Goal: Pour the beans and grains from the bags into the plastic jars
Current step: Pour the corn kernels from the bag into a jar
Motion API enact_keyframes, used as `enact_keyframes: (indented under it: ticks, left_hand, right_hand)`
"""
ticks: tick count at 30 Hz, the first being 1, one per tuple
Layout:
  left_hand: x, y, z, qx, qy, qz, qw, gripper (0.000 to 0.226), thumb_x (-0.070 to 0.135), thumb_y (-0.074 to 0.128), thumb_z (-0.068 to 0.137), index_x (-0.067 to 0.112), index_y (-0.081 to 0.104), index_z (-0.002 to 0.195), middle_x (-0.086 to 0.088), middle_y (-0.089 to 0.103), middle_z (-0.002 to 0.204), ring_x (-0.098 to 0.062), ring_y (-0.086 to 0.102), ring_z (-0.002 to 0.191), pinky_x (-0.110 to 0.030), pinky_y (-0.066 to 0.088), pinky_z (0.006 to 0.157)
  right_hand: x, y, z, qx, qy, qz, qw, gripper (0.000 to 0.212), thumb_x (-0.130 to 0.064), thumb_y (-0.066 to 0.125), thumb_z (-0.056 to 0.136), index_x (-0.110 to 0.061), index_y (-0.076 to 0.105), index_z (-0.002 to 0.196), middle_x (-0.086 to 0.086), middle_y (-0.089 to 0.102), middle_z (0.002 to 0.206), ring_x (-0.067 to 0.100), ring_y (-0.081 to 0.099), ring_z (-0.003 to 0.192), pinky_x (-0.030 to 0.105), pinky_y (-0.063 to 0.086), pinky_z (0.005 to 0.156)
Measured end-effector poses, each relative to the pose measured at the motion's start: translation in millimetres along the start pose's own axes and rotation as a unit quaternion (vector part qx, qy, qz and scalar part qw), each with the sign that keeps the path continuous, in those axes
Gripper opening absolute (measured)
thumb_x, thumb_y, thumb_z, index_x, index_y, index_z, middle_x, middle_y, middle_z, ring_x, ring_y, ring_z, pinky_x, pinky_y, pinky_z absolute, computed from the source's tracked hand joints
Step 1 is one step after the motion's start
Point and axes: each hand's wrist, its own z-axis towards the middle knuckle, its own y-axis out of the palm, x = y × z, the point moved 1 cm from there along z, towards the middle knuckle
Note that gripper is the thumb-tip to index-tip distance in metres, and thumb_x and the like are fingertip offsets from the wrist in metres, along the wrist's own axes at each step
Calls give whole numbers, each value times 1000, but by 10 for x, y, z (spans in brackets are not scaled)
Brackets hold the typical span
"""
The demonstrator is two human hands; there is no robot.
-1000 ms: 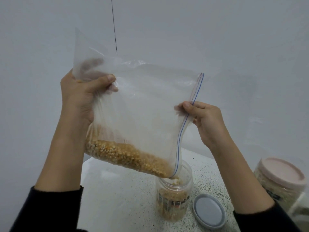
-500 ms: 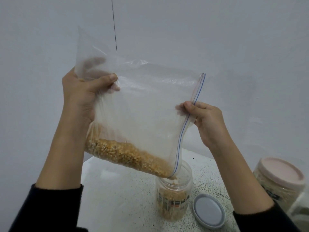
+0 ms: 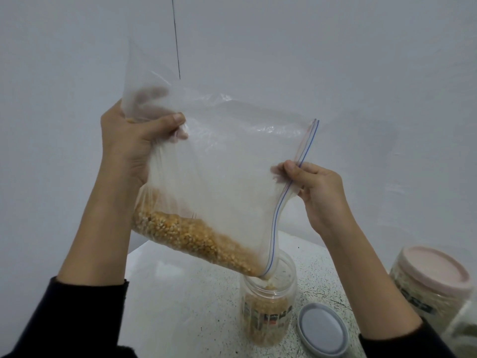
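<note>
A clear zip bag (image 3: 232, 164) hangs tilted in front of me, with yellow corn kernels (image 3: 196, 239) heaped along its lower edge. My left hand (image 3: 131, 148) grips the bag's upper left corner, fingers behind the plastic. My right hand (image 3: 317, 192) pinches the blue zip strip on the right side. The bag's lowest open corner sits in the mouth of a clear plastic jar (image 3: 268, 306), which stands on the table and holds kernels to well above half its height. Kernels run from the corner into the jar.
A grey lid (image 3: 322, 329) lies flat on the speckled white table (image 3: 180, 306) just right of the jar. A larger jar with a pink lid (image 3: 433, 272) stands at the right edge. A pale wall fills the background.
The bag and both hands have hardly moved; the kernel heap in the bag has slid a little further towards the low corner at the jar.
</note>
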Motion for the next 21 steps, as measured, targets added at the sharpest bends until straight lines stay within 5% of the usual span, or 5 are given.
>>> enact_keyframes:
  ticks: [21]
  left_hand:
    - [68,3,50,-5,10,8,1000,39,-8,71,72,3,58,108,-1,68,58,-16,64,52,-29,53,63]
  right_hand:
    - [-23,47,0,-6,4,5,1000,10,-10,63,84,-9,72,79,4,74,82,16,66,72,23,54,74]
